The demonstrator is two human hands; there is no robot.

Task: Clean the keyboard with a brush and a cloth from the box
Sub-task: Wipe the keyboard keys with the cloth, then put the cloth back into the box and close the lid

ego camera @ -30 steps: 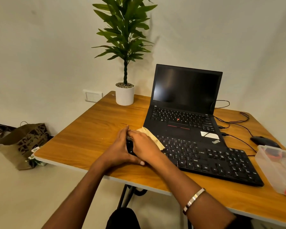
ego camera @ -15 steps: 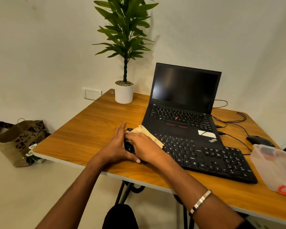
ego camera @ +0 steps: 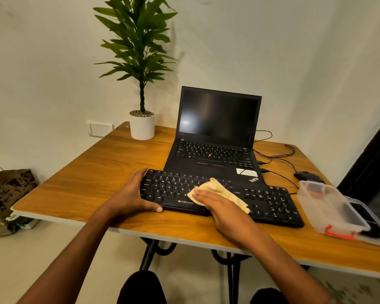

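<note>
From the head camera, the black Zebronics keyboard (ego camera: 261,200) lies on the wooden worktop (ego camera: 86,178), its far edge overlapping the front of an open ThinkPad laptop (ego camera: 215,137). The left hand (ego camera: 134,194) grips the keyboard's left end, fingers (ego camera: 140,174) curled over the far corner, thumb on the near edge. The right hand (ego camera: 224,207) lies flat, fingers together and straight, pressing a cream cloth (ego camera: 224,189) onto the middle keys. A clear plastic box (ego camera: 329,207) sits well apart on the right.

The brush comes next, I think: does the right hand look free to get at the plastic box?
Probably yes. The right hand presses the cloth on the keyboard; the plastic box stands open-topped to its right.
</note>
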